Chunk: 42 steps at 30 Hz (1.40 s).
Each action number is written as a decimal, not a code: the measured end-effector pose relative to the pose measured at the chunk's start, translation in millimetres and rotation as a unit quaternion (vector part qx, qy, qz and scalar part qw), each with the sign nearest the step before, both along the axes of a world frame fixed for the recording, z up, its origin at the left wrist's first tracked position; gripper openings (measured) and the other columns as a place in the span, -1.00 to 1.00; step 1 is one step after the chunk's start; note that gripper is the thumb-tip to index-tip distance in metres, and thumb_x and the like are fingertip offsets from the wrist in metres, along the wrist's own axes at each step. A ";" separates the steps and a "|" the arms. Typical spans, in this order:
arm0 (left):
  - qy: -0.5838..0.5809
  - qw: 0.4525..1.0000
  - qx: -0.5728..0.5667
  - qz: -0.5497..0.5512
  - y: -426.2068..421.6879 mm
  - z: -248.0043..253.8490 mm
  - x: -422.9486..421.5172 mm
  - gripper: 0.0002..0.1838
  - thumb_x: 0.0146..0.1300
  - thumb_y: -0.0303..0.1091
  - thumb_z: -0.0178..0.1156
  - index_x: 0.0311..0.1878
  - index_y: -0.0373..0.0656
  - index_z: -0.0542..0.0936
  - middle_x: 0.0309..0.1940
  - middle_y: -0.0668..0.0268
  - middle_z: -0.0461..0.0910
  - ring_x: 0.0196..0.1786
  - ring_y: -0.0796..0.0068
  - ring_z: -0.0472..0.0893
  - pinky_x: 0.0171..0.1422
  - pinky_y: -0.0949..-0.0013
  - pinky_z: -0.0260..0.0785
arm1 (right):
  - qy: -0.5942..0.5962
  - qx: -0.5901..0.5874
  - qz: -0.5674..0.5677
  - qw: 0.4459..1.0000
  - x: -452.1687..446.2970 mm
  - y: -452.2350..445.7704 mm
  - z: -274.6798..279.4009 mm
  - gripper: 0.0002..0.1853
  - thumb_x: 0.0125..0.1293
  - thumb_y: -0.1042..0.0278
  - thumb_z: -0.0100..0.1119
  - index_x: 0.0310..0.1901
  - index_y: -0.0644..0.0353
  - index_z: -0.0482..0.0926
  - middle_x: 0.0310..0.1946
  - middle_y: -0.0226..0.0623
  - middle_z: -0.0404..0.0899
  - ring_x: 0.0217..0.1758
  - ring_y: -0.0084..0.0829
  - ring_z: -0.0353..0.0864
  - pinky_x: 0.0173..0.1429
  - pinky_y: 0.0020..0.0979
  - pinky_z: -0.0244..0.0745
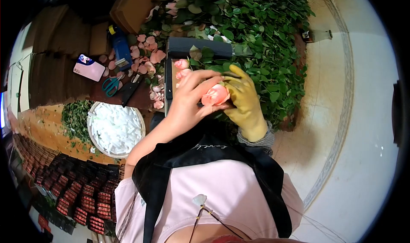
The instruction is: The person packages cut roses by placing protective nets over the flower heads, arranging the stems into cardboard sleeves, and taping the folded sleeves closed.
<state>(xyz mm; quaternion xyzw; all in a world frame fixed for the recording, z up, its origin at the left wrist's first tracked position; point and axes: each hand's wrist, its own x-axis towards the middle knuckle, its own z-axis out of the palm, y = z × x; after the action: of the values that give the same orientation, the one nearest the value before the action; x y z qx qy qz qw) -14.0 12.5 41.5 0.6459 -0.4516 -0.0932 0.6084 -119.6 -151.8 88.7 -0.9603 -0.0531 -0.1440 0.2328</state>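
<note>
A pink rose is between my two hands in front of my chest. My bare left hand wraps its fingers and thumb around the bloom from the left. On the right, my right hand, in a yellow glove, closes against the rose's far side; the stem is hidden behind the fingers. Just beyond the left hand, a few pink roses lie in a dark corrugated box. Leafy green stems heap up behind and beside the gloved hand.
Loose petals lie left of the box, near a blue tape dispenser, teal scissors and a pink phone. A round basket of white pieces stands lower left. Packed rose boxes cover the floor beyond.
</note>
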 end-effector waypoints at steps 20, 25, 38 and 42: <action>0.342 0.925 0.108 -0.125 21.3 -27.6 4.3 -0.14 0.08 -0.48 0.52 0.47 -0.26 0.35 0.37 0.17 0.46 0.39 0.35 0.48 0.42 0.29 0.35 | -0.008 -0.063 -0.151 0.986 -40.3 -81.1 -31.7 -0.61 0.25 0.69 0.21 0.09 0.11 0.64 -0.23 -0.15 0.73 -0.16 -0.08 0.70 0.30 -0.01 0.51; 0.391 0.920 0.008 -0.015 14.9 -52.6 -20.3 -0.35 0.24 -0.56 0.41 0.39 -0.28 0.41 0.30 0.21 0.49 0.30 0.38 0.53 0.39 0.31 0.42 | 0.064 0.173 -0.234 0.955 -41.2 -59.4 -28.9 -0.44 0.31 0.43 0.32 0.36 0.07 0.49 0.10 -0.12 0.65 0.23 -0.10 0.56 0.43 -0.10 0.36; 0.325 0.945 -0.008 -0.032 12.9 -31.8 34.4 -0.30 0.13 -0.57 0.40 0.39 -0.27 0.42 0.22 0.14 0.55 0.21 0.29 0.60 0.36 0.25 0.40 | 0.069 -0.082 -0.231 0.967 -46.1 -114.4 -53.2 -0.35 -0.32 0.74 0.44 -0.02 0.19 0.65 -0.14 -0.15 0.71 0.05 0.06 0.64 0.30 -0.04 0.54; 0.306 0.952 0.005 -0.006 27.7 -58.6 58.3 -0.34 0.29 -0.50 0.34 0.44 -0.27 0.34 0.20 0.10 0.56 0.23 0.27 0.58 0.38 0.26 0.38 | 0.025 -0.255 -0.261 0.931 -51.6 -137.8 8.3 -0.66 0.03 0.52 0.42 -0.10 0.17 0.66 -0.44 -0.17 0.70 -0.24 -0.15 0.73 0.30 0.00 0.55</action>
<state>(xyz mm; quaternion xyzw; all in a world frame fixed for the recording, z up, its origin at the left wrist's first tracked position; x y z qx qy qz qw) 44.4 40.2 -17.1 0.5873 -0.2473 -0.2919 0.7133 -171.1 -289.5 97.1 -0.9707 0.1700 -0.1572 -0.0647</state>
